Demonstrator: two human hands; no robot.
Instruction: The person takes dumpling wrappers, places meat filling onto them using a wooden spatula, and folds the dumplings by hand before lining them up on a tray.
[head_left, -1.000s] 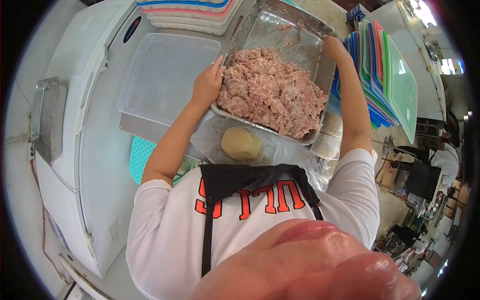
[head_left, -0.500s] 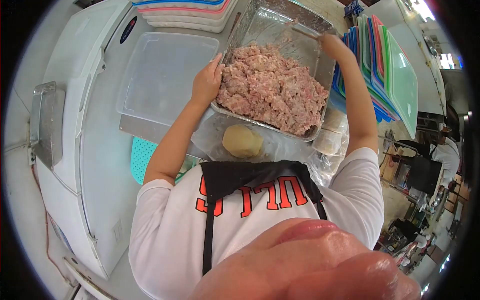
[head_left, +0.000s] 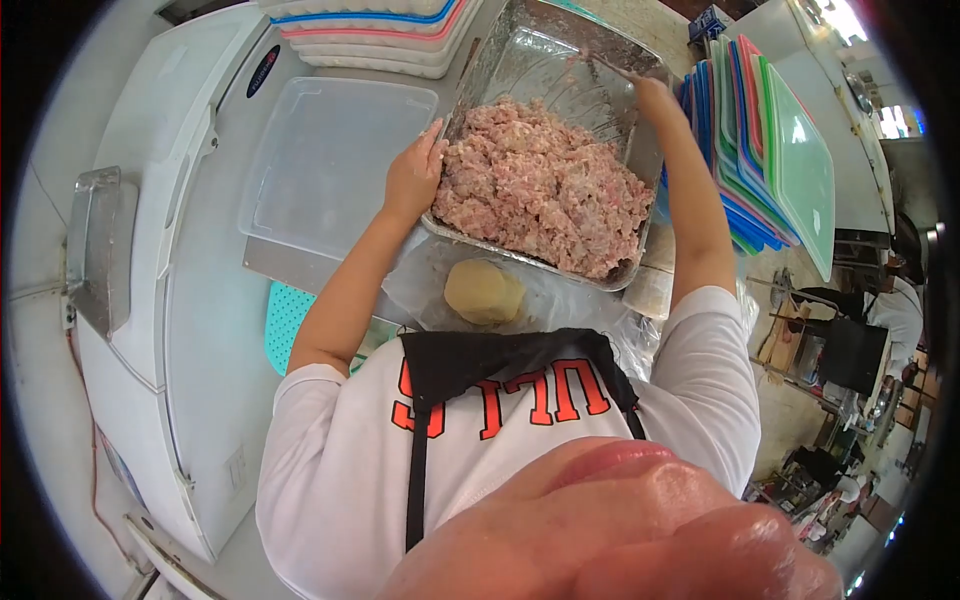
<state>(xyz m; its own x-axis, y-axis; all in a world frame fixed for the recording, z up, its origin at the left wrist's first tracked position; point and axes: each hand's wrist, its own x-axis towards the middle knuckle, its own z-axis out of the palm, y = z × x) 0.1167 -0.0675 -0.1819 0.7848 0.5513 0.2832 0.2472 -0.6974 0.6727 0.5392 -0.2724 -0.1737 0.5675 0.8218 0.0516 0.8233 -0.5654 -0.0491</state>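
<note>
Meat [head_left: 540, 190] heaped against the near rim could spill if a hard stroke of the tool [head_left: 610, 67] jolts the pan [head_left: 540, 62]. It lies between the hands, nearer the body: left hand [head_left: 412, 175] against the pan's side, grip unclear; right hand [head_left: 655, 98] closed around the tool.

You get fairly bright, cool, diffuse light across the desk [head_left: 290, 262], with soft shadows. Look for white glare on the bare metal of the tray [head_left: 545, 60] and a small bright reflection on the green lid [head_left: 800, 140]. Bright patches at the upper right are blown out, while the far right background falls darker and looks soft. Your meat mixture [head_left: 545, 185] shows clear texture. Strong fisheye distortion bends the outer scene, and black vignetting closes the corners.
</note>
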